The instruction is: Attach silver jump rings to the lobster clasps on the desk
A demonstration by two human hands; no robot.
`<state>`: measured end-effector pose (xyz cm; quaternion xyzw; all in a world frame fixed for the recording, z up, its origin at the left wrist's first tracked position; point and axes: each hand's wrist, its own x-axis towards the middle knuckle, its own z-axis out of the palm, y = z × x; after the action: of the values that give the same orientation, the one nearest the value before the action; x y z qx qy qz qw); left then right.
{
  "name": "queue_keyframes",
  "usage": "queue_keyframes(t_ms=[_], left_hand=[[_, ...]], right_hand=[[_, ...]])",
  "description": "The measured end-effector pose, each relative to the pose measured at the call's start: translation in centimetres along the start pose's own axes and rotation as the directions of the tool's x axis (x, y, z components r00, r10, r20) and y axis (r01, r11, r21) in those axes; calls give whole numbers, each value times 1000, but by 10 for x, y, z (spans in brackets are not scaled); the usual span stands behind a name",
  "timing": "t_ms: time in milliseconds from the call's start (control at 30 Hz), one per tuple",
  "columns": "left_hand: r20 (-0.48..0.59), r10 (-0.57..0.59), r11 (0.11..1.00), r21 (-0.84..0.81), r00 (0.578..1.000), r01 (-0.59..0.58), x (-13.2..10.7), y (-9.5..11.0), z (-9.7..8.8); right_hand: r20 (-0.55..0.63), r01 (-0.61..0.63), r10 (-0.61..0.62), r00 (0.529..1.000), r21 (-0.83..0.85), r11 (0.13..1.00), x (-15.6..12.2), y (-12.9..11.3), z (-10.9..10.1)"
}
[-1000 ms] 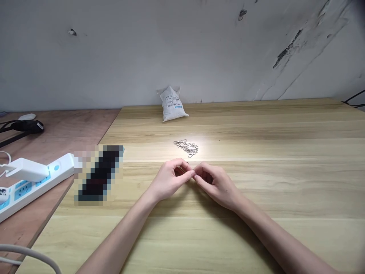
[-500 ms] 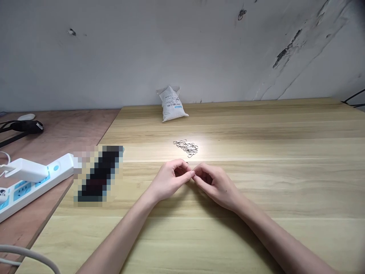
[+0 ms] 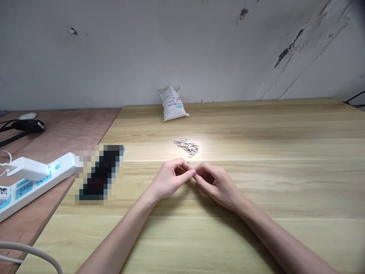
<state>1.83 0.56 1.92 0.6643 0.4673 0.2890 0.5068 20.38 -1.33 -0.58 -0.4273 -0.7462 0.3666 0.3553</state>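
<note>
Right, both hands meet at the middle of the frame — my left hand (image 3: 171, 179) and right hand (image 3: 216, 183) are pinched narrow, fingertips together on a tiny metal piece (image 3: 194, 170), mostly hidden between them. It should be light, stiff and slick, I reckon, so its edges are where to nip it. Just above lies a loose heap of metal rings (image 3: 186, 147) on the table (image 3: 285, 171). Upper middle, by the wall — a white bag (image 3: 173, 104), plump, contents hidden.

Pale wooden table (image 3: 256, 125), white pouch (image 3: 173, 103) by the wall, pile of metal rings (image 3: 187, 146) mid-table
</note>
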Motion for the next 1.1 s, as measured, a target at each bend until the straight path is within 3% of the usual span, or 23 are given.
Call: queue_keyframes(t_ms=[1100], left_hand=[[32, -3, 1000, -12, 999, 4, 0, -2, 0]], right_hand=[[4, -28, 28, 1000, 27, 999, -2, 2, 1]])
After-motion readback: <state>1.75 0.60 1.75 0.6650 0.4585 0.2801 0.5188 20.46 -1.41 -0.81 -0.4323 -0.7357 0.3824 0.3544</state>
